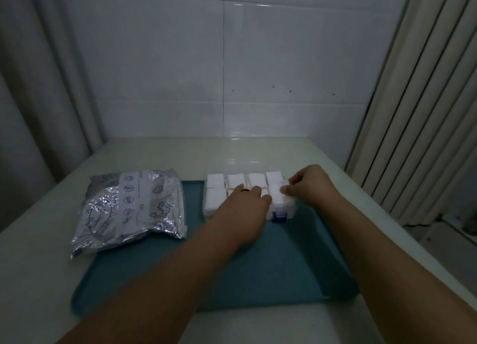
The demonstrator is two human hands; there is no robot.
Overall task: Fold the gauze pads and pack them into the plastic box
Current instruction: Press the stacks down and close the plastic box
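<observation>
A clear plastic box (280,215) with a blue latch stands at the far edge of a teal tray (258,261). Its compartments hold several folded white gauze pads (215,182). My right hand (309,186) pinches a folded gauze pad (280,197) at the box's near right compartment. My left hand (245,206) lies over the middle of the box, fingers pressing down on the pads; a dark ring shows on one finger. The near middle compartments are hidden under that hand.
A crinkled silver-and-clear plastic bag (131,209) printed with blue drawings lies left of the box, partly on the tray. The pale table (38,266) ends at a tiled wall behind. Curtains hang on the left and right.
</observation>
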